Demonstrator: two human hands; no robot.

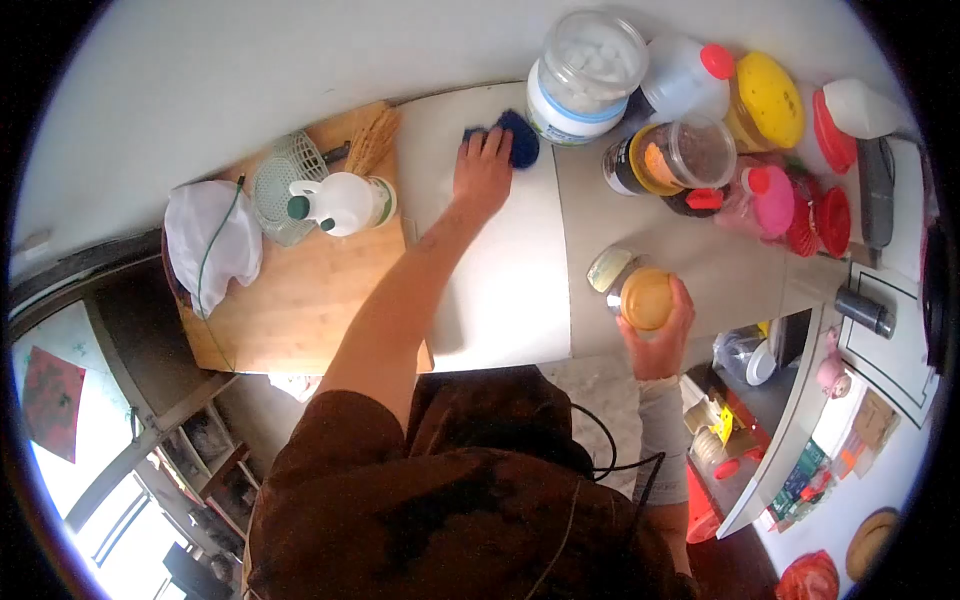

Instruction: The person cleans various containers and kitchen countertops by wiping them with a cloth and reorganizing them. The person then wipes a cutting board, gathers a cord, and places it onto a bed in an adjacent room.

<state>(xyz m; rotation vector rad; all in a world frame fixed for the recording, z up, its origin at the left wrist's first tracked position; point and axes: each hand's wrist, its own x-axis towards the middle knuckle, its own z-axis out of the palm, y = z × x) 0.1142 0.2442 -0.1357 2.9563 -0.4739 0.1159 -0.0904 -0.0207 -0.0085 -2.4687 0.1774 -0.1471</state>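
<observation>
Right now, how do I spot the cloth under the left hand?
Start at the wooden board, then go right to the white counter section. At its back, the left hand lies over the cloth: crumpled and dark blue, unlike the pale tub beside it.

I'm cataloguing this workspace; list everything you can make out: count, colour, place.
Counter: 1, white and grey, centre
Cloth: 1, dark blue, back of counter
Jar: 1, clear with tan lid, centre right
Board: 1, light brown, left
Jug: 1, white, on board
Basket: 1, pale green, on board
Straw bundle: 1, tan, back of board
Bag: 1, white, far left
Bottle: 1, translucent with red cap, back right
Other containers: several, mixed colours, right
Small items: several, mixed colours, lower right
Left hand: 1, bare, on cloth
Right hand: 1, bare, holding jar
</observation>
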